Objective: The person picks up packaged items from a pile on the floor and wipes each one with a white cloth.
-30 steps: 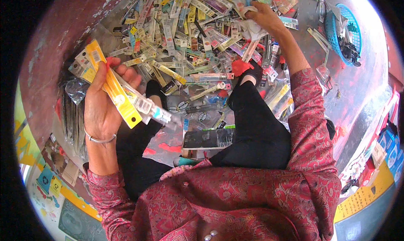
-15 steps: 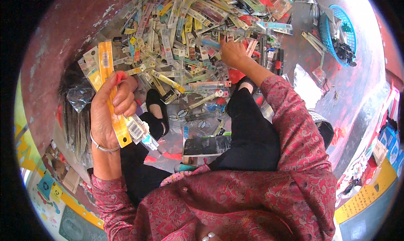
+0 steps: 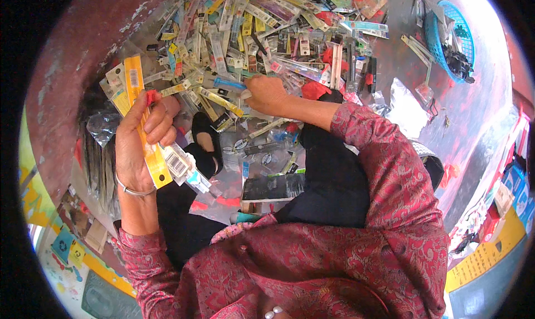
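Observation:
My left hand is closed round a small bundle of long, narrow packages. A yellow-orange package lies on top, and clear ones with white labels stick out below the fingers. Something small and red shows at the thumb tip. My right hand pinches the end of a slim clear package with a blue part, just above the near side of a heap of similar packages. Its fingertips are partly hidden behind the hand.
A blue plastic basket with dark scraps stands at the right. A dark flat block lies between my legs. Crumpled clear plastic and a dark strand-like bundle are at the left. Silvery film lies right of my knee.
My right hand has moved left and a little nearer over the heap, with the blue-and-clear package in it. My left hand keeps its bundle and has shifted only slightly.

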Motion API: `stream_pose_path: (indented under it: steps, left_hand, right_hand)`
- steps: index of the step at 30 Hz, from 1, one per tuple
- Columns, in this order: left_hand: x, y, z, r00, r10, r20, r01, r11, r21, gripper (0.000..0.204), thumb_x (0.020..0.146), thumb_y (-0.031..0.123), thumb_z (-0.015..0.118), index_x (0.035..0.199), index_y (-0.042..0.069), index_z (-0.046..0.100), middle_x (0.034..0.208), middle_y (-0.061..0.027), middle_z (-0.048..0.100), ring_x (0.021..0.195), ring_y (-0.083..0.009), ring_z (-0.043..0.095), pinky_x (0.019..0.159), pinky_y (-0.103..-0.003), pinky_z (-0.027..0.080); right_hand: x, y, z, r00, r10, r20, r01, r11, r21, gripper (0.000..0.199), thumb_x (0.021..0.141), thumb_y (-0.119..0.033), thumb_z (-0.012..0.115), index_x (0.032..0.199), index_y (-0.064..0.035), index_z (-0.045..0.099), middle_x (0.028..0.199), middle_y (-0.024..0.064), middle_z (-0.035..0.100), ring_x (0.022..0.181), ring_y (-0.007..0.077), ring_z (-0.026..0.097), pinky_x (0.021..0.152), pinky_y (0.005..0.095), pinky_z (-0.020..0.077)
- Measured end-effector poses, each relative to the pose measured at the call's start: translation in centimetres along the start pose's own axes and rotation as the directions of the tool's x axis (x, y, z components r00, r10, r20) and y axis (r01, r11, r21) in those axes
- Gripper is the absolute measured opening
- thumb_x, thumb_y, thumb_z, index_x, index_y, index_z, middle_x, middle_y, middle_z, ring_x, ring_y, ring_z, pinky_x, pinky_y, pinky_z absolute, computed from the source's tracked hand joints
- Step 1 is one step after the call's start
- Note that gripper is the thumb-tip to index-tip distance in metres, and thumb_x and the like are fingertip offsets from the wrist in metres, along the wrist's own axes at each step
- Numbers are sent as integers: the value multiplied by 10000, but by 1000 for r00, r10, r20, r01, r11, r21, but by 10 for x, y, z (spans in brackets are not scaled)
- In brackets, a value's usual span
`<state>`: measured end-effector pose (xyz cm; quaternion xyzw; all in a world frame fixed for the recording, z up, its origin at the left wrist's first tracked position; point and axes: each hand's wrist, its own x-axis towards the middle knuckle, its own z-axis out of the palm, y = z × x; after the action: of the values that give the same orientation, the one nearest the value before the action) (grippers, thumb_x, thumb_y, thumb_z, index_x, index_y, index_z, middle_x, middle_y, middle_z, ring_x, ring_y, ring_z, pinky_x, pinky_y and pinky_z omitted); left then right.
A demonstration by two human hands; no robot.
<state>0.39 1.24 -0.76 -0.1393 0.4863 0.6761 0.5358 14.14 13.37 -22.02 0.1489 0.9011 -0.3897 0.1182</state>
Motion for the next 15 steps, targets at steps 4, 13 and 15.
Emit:
stream_pose_path:
  steps: [4,13,15]
  left_hand:
    - [1,3,-1,997,-10,81,11,1000,-7,249,928,226,350,939,21,491,532,41,268,417,-42,254,402,-197,249]
    - [-4,11,-5,996,45,72,-42,999,-30,225,924,182,353,975,8,486,533,41,265,415,-42,256,400,-198,258]
    - [-9,17,2,997,52,58,-49,997,-63,197,913,145,376,1000,5,485,534,41,265,416,-42,258,404,-191,253]
  right_hand:
    - [3,15,7,992,122,-8,-121,989,89,301,672,-261,586,846,-15,587,829,197,598,757,338,594,659,434,477]
    - [8,126,-103,879,477,-26,-417,792,445,400,683,-375,563,790,6,619,668,138,604,618,234,584,592,359,450]
    - [-6,123,-134,876,480,-50,-353,710,609,367,690,-336,559,853,-13,618,693,72,603,606,186,562,581,312,441]
